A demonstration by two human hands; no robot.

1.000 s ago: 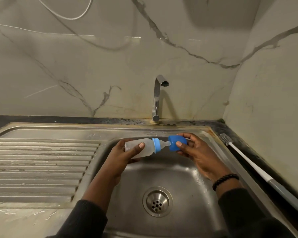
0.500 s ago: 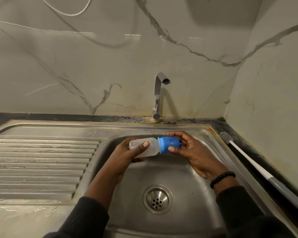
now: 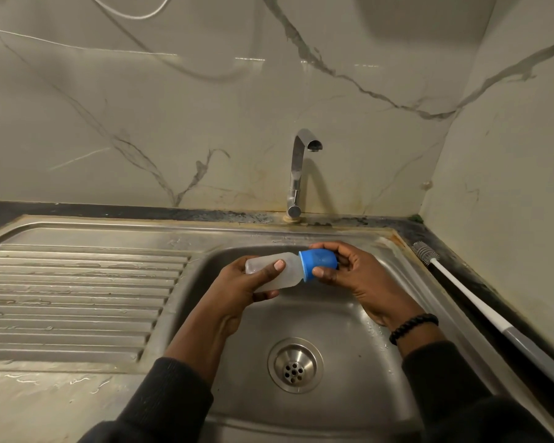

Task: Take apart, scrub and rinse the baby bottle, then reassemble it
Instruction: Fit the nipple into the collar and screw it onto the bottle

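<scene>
Over the sink basin (image 3: 349,318), my left hand (image 3: 240,282) grips the baby bottle (image 3: 279,271), right hand (image 3: 352,276) pinches its blue cap (image 3: 317,262), bottle brush (image 3: 461,289) at three o'clock.

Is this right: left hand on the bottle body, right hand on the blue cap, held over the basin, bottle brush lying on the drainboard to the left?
Not quite. The head view shows the bottle brush lying on the dark counter ledge to the right of the basin, not on the drainboard. The rest holds: left hand grips the bottle body, right hand grips the blue cap.
</scene>
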